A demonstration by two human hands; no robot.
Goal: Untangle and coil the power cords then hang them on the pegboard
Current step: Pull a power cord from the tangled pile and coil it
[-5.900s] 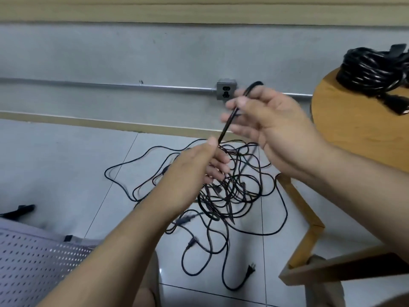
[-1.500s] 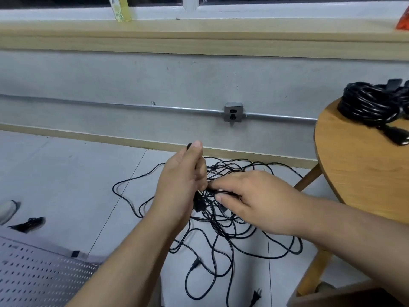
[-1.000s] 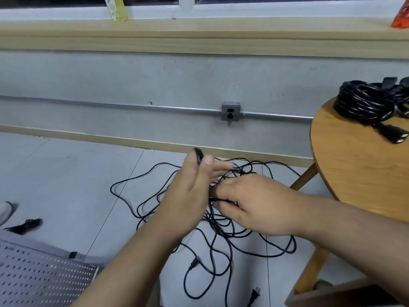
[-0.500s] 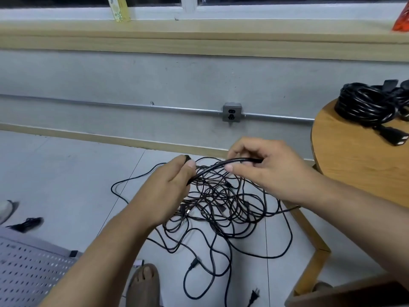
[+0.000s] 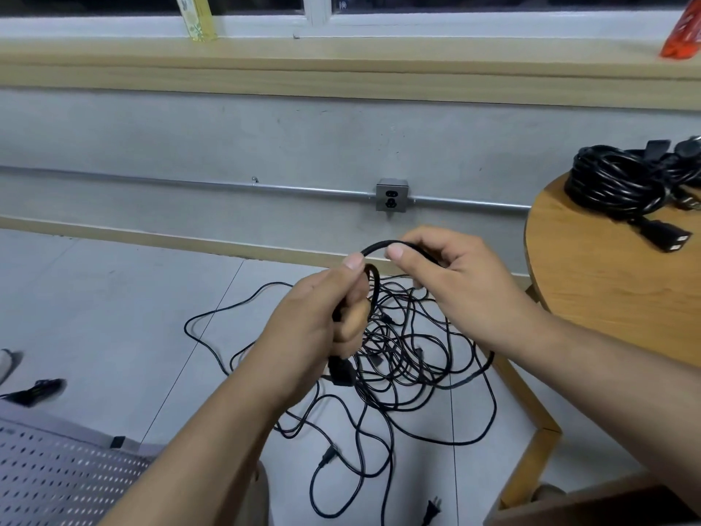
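Cord (image 5: 379, 245) arched between left hand (image 5: 322, 320), right hand (image 5: 451, 275)

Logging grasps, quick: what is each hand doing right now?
Left hand: grips the black power cord.
Right hand: pinches the same cord.

The thick cord (image 5: 379, 243) between the fingers (image 5: 394, 253) had a black, matt, rubbery-looking sheath. Below the fingers, the thin cords (image 5: 409, 354) were black with a faint sheen, on smooth, pale floor tiles (image 5: 113, 317) of dull gloss. Right of the fingers, the round surface (image 5: 607, 290) was smooth grained wood, carrying glossier black coiled cords (image 5: 614, 187). Beyond the fingers, the wall (image 5: 227, 138) looked like matt, scuffed grey concrete, crossed by a bare metal conduit (image 5: 189, 180) and a brushed-metal socket box (image 5: 392, 194). Low left of the fingers, the pegboard (image 5: 57, 476) was matt, perforated grey sheet.
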